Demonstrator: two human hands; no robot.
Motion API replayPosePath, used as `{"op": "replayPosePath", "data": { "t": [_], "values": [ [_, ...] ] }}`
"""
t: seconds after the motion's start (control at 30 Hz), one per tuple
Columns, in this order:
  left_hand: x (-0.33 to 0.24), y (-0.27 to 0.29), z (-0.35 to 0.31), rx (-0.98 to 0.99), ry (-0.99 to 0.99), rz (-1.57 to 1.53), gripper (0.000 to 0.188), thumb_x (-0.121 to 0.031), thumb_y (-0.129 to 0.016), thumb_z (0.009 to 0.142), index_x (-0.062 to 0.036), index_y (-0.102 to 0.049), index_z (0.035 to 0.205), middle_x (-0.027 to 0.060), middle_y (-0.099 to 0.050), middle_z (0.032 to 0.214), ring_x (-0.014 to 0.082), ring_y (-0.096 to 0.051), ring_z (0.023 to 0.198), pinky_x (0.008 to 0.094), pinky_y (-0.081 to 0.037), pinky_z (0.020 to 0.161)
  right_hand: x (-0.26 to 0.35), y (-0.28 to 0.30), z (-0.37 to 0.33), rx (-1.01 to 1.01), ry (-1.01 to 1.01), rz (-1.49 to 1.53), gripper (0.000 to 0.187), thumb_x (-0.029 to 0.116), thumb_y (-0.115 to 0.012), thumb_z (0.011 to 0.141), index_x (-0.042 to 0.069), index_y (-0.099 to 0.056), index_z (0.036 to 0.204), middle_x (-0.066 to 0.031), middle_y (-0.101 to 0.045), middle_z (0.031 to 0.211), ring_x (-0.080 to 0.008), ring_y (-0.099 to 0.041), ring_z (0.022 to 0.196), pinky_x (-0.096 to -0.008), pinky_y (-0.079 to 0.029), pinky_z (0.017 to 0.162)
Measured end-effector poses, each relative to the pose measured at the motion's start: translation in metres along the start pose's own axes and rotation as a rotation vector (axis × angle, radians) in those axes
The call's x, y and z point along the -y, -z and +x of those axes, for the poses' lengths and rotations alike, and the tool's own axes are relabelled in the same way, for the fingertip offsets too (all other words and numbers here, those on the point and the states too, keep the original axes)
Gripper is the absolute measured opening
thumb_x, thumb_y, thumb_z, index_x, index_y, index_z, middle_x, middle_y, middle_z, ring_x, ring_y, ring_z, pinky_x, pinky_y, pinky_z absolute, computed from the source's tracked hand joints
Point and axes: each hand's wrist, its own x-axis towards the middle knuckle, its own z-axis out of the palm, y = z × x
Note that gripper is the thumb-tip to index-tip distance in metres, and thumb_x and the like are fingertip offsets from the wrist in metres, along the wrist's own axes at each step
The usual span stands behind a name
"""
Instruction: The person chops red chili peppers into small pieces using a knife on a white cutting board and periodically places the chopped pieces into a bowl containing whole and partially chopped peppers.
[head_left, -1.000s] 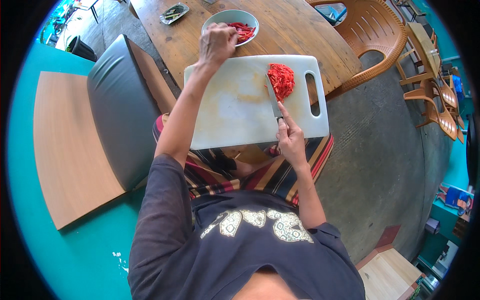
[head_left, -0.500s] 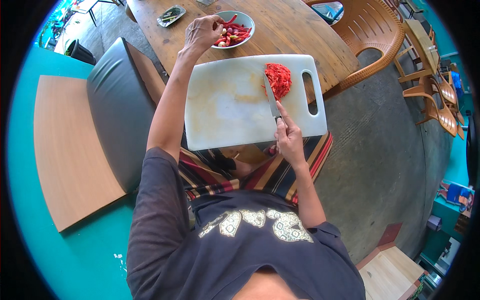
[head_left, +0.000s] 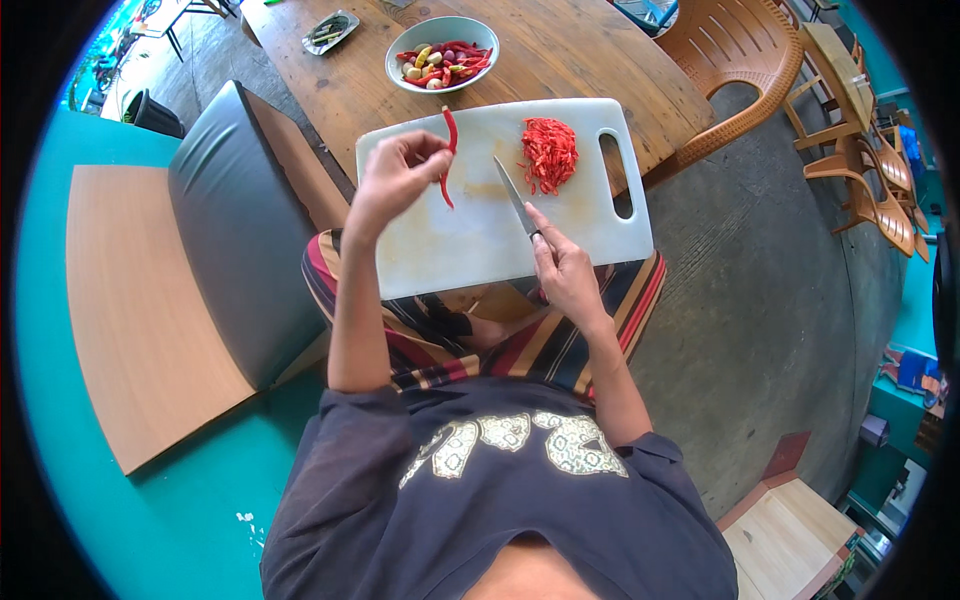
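Note:
My left hand [head_left: 402, 172] pinches a long red chili pepper [head_left: 449, 135] above the left half of a white cutting board [head_left: 440, 255]. In my right hand [head_left: 568, 272] is a knife [head_left: 514, 193], its index finger stretched along the blade's spine. The blade points up and left over the board, apart from the chili. A heap of chopped red chili [head_left: 549, 155] lies at the board's right, beside the handle slot. Beyond the board's far edge stands a pale bowl [head_left: 397, 50] holding red chilies, shallots and garlic cloves.
The board rests near the end of a wooden table [head_left: 590, 65], reaching over my lap. A small tray of green vegetables [head_left: 330, 33] lies at the table's far left. A grey padded seat [head_left: 235, 230] stands to my left, a brown plastic chair [head_left: 735, 60] at the far right.
My left hand has come back from the bowl to the board, bringing a red chili. The knife has moved left, away from the chopped heap.

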Motion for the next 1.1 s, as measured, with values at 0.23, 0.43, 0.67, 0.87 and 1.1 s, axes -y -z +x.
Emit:
{"op": "replayPosePath", "data": {
  "t": [0.23,0.43,0.67,0.87,1.1],
  "values": [
    [0.011,-0.064,-0.029,-0.181,0.057,0.288,0.026,-0.009,-0.071,0.083,0.0010,-0.069,0.106,0.0102,-0.072,0.078,0.0148,-0.070,0.070,0.0283,-0.055,0.069,0.003,0.010,-0.003,-0.038,-0.063,-0.056,0.041,0.015,-0.051,0.101,0.015,-0.054,0.142,-0.0106,-0.059,0.070,-0.0114,-0.047,0.058,-0.0316,-0.047,0.063],
    [0.014,-0.083,-0.024,-0.149,-0.068,0.534,0.023,-0.018,-0.072,0.082,-0.0053,-0.070,0.101,0.0085,-0.071,0.073,0.0236,-0.070,0.070,0.0346,-0.053,0.071,0.006,0.023,-0.002,-0.104,-0.104,-0.019,0.042,0.016,-0.051,0.101,0.014,-0.054,0.143,-0.0142,-0.069,0.090,-0.0109,-0.053,0.070,-0.0297,-0.050,0.075],
    [0.005,-0.072,-0.022,-0.174,-0.188,0.605,0.018,-0.006,-0.065,0.085,-0.0074,-0.068,0.103,0.0104,-0.066,0.096,0.0262,-0.067,0.085,0.0365,-0.052,0.076,0.001,0.018,-0.011,-0.084,0.018,-0.001,0.042,0.017,-0.053,0.100,0.015,-0.055,0.142,-0.0175,-0.070,0.096,-0.0137,-0.056,0.072,-0.0297,-0.050,0.080],
    [0.022,-0.040,-0.025,0.122,-0.605,0.915,0.029,0.002,-0.068,0.075,-0.0129,-0.070,0.100,0.0046,-0.060,0.117,0.0250,-0.058,0.112,0.0384,-0.052,0.090,0.002,0.018,-0.014,-0.009,-0.063,-0.054,0.042,0.016,-0.054,0.099,0.014,-0.056,0.141,-0.0194,-0.070,0.093,-0.0177,-0.059,0.072,-0.0322,-0.050,0.081],
    [0.025,-0.036,-0.025,0.182,-0.732,0.849,0.019,-0.003,-0.072,0.077,-0.0120,-0.070,0.094,0.0042,-0.064,0.113,0.0246,-0.059,0.113,0.0364,-0.053,0.091,-0.003,0.017,-0.011,-0.053,-0.034,-0.013,0.041,0.015,-0.053,0.099,0.012,-0.056,0.141,-0.0189,-0.070,0.092,-0.0160,-0.060,0.072,-0.0323,-0.050,0.081]
  ]
}}
